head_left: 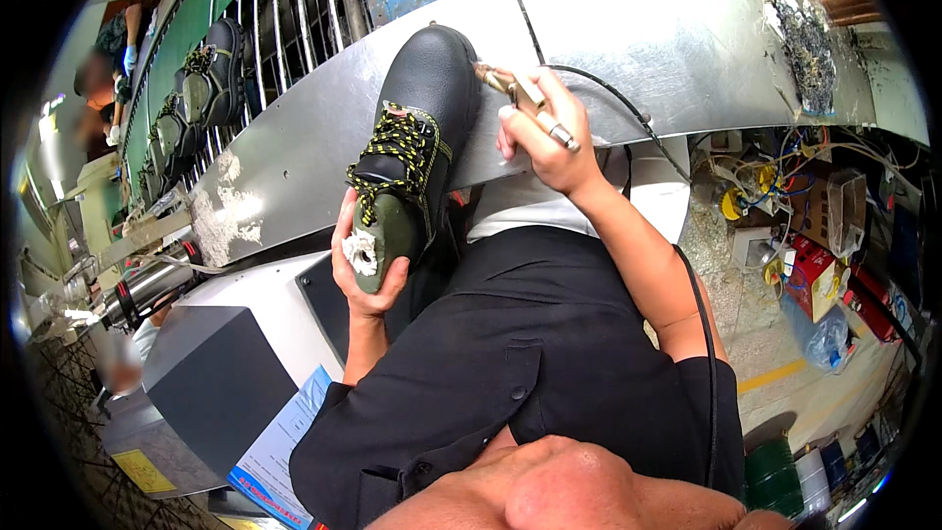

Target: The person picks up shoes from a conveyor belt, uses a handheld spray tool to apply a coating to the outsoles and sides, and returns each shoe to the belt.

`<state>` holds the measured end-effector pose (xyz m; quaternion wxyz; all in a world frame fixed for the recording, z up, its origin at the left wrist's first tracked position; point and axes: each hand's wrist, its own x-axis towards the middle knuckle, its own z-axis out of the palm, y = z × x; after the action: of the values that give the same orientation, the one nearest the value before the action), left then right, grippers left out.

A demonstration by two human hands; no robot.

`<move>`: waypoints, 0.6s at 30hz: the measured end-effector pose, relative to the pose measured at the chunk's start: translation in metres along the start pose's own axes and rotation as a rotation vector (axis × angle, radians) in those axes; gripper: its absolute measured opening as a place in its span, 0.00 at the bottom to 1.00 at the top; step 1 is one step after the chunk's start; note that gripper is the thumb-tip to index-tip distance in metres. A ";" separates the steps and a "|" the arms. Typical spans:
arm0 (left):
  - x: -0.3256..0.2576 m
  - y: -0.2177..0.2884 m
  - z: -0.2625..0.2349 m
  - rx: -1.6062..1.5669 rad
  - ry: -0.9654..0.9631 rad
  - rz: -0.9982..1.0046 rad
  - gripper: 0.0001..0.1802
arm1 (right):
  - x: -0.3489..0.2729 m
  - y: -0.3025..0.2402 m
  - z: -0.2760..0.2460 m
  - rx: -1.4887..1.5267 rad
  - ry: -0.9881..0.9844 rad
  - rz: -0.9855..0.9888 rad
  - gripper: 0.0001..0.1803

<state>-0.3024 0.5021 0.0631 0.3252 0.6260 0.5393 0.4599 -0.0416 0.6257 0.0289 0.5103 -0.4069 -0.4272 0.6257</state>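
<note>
A black work boot (424,88) with yellow-and-black laces and an olive-green collar lies over the metal bench, its toe pointing away from me. My left hand (365,287) grips it by the collar, thumb on one side and fingers on the other. White crumpled material (360,249) shows at the collar's end. In my right hand (557,142) is a brass-coloured metal hand tool (527,98) with a lever-like body. Its blurred tip is close against the right side of the toe; I cannot tell whether it touches.
The metal bench (638,29) curves ahead, with a dark crusted patch at far right. A black hose (608,88) crosses it. More boots (211,83) stand on a barred rack at left, a co-worker beyond. Wires and boxes (819,275) crowd the right. A grey machine (211,373) is at lower left.
</note>
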 end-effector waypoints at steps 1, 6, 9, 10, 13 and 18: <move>-0.001 0.000 -0.001 0.009 -0.010 -0.017 0.49 | -0.006 0.001 0.001 -0.034 -0.001 0.003 0.20; 0.006 0.015 0.002 0.039 -0.093 -0.087 0.50 | -0.042 -0.002 -0.003 -0.280 -0.114 -0.047 0.25; -0.005 0.019 -0.001 -0.098 0.017 -0.261 0.51 | -0.043 -0.009 -0.027 -0.217 -0.354 0.018 0.23; 0.001 0.022 0.003 -0.161 0.068 -0.310 0.51 | -0.039 -0.010 -0.035 -0.185 -0.431 0.031 0.23; 0.018 0.032 0.017 -0.442 0.258 -0.299 0.47 | -0.030 -0.028 -0.071 -0.095 -0.165 -0.096 0.22; 0.097 0.004 0.008 -0.970 0.382 -0.481 0.25 | 0.001 -0.048 -0.183 0.013 0.474 -0.388 0.18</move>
<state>-0.2942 0.5966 0.0859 0.5673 0.1709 0.4431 0.6728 0.1453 0.6543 0.0184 0.7083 -0.4490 -0.3620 0.4070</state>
